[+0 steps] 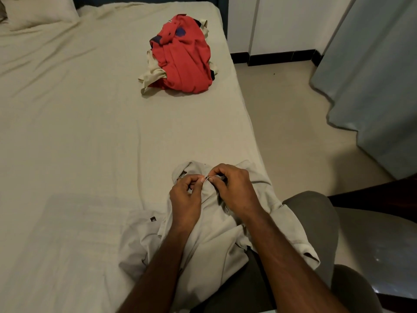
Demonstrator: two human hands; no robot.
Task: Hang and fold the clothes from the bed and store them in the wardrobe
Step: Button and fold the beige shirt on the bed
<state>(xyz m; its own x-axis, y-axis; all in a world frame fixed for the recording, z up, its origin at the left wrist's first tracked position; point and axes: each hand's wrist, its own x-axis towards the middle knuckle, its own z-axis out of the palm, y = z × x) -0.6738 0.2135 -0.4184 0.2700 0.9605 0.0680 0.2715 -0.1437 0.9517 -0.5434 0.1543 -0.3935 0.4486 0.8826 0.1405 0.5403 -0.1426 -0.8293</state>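
Left hand: fingers curled, thumb and forefinger pinching a fold of the beige shirt near its collar end; the grip is narrow and fine. Right hand: likewise curled, its fingertips meeting those of the left hand over a small pale item, probably a button, too small to tell for sure. Head view, places given relative to the beige shirt. Beige shirt: lies crumpled at the near edge of the bed, part draped over the person's lap; a small dark label shows on the cloth just left of the left wrist. Clothes pile: well beyond the shirt, toward the far right edge of the bed, a red garment on top with pale pieces showing under it; not yet sorted. Pillow: far beyond and left of the shirt, at the head corner. Curtain: right of the shirt, across the floor. Wardrobe: not identifiable in this view. Step in hand, as judged: fastening or loosening the placket near the collar ahead of hanging or folding. To do it well, keep the cloth taut between the two pinches, steady the buttonhole edge with one hand and work the button with the other, then spread the shirt flat on the bed. Risk: slack, bunched fabric may hide the hole or twist the front.
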